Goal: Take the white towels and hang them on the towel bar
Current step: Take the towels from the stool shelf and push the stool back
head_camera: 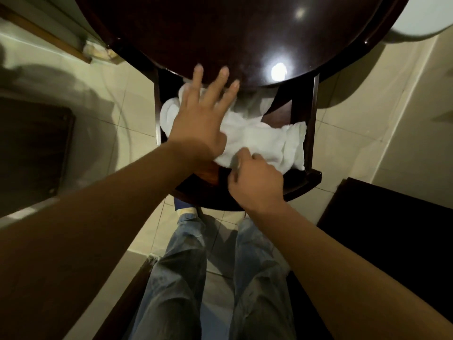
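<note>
Because the left hand [196, 123] lies flat, fingers spread, while the right hand [255, 177] merely pinches the near edge, the white towels [267, 141] may snag under the desk [220, 33].

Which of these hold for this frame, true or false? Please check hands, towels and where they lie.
1. The white towels lie on the lower shelf under the round dark tabletop. True.
2. The left hand is a closed fist. False: its fingers are spread over the towels.
3. The right hand pinches the towels' near edge. True.
4. A towel already hangs on a bar. False: no bar is visible.
</note>
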Demonstrator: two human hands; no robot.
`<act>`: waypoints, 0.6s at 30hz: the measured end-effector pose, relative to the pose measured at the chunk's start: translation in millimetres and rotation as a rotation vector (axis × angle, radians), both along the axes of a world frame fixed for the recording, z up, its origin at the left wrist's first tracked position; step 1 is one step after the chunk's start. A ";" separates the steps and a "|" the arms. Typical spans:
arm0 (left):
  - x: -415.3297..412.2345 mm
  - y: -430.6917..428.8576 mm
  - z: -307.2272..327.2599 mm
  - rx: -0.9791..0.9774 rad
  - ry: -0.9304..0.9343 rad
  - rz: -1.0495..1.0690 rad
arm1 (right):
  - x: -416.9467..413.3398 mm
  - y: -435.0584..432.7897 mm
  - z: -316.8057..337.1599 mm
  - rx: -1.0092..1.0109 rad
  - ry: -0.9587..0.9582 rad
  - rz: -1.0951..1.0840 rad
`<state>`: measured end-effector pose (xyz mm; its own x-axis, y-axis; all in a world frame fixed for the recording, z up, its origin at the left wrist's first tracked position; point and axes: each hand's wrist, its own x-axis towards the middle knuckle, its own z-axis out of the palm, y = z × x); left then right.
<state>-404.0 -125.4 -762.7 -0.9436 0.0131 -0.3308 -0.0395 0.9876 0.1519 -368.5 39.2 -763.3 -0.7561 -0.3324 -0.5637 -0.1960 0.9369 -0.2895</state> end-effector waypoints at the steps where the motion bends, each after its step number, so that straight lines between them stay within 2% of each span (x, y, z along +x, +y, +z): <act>1: 14.2 -2.2 -7.8 0.029 0.023 -0.091 | -9.7 -2.5 0.7 -0.020 0.067 -0.020; 2: 30.8 -3.4 -17.5 0.067 0.025 -0.180 | -17.0 -5.0 -0.6 -0.035 0.090 -0.041; 4: 59.9 -2.8 -34.5 0.101 -0.048 -0.252 | -31.2 -7.9 -6.9 -0.042 -0.006 -0.068; 8: 61.7 4.8 -45.7 0.051 -0.176 -0.056 | -44.4 -7.8 -28.6 0.024 -0.157 0.008; 11: 37.5 12.0 -45.1 -0.033 -0.210 0.037 | -44.6 -2.1 -46.4 0.017 -0.223 -0.037; 14: 28.5 20.5 -53.5 -0.015 -0.303 0.179 | -41.2 9.5 -62.7 0.053 -0.203 0.005; 18: 42.9 37.0 -64.8 -0.044 -0.422 0.147 | -26.1 19.7 -67.0 0.031 -0.171 0.086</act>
